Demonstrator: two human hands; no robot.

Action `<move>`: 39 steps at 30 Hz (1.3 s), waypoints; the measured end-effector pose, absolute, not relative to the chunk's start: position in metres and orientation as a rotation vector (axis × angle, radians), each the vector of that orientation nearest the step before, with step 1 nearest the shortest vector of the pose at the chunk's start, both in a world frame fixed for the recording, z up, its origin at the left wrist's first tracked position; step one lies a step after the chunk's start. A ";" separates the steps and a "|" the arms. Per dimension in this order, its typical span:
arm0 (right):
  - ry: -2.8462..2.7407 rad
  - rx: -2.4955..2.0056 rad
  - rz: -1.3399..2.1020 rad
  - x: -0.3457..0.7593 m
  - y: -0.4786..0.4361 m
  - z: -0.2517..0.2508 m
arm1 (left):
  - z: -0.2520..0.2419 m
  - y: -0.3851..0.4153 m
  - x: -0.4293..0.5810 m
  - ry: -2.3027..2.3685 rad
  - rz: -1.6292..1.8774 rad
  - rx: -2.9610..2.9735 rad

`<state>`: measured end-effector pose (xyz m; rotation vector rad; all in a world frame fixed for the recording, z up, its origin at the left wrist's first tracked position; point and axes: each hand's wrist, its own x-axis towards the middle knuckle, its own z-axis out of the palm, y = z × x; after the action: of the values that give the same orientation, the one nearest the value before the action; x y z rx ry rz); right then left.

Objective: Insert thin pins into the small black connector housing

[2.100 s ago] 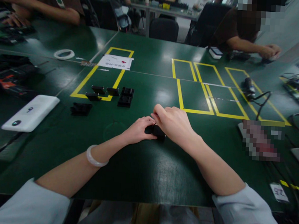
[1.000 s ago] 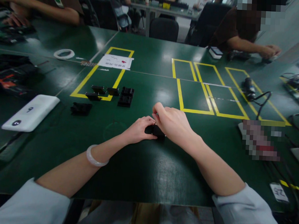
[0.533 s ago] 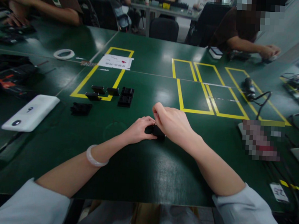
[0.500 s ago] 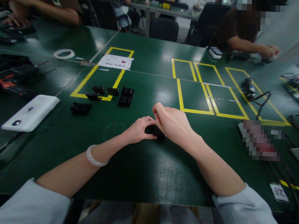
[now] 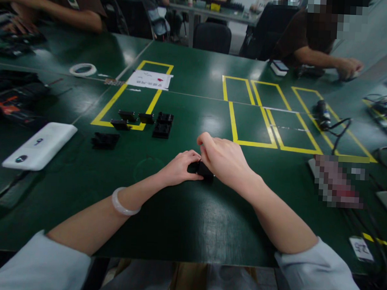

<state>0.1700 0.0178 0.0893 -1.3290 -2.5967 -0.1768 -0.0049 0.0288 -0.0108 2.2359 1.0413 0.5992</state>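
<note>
A small black plastic block (image 5: 206,173) rests on the green table between my hands, partly covered by them. My left hand (image 5: 181,167) grips its left side, thumb along the near edge and fingers curled round the far edge. Over its top and right side is my right hand (image 5: 225,157), with the fingers bent inward; what its fingertips pinch is hidden behind the hand. Ahead and to the left lie more black parts: a squarish pair (image 5: 163,125), several narrow blocks (image 5: 127,115), and a loose black piece (image 5: 105,141).
A white power-bank-like device (image 5: 40,146) with a cable lies at left, below a tape roll (image 5: 83,70). Yellow tape outlines (image 5: 255,144) mark the table. A black cylindrical object (image 5: 322,115) with a cable is at right. Two co-workers sit across, one hand (image 5: 350,68) at far right.
</note>
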 end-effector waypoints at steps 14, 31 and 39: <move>-2.622 -1.341 -0.173 0.170 0.017 0.091 | -0.011 0.029 -0.004 1.041 0.611 2.229; -2.636 -1.352 -0.187 0.170 0.016 0.094 | -0.013 0.029 -0.005 1.048 0.606 2.220; -2.614 -1.355 -0.202 0.169 0.016 0.093 | -0.012 0.029 -0.005 1.043 0.609 2.227</move>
<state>0.1694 0.0161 0.0931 -1.3545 -2.6136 -0.2017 -0.0051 0.0292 -0.0121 2.2270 1.0430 0.6090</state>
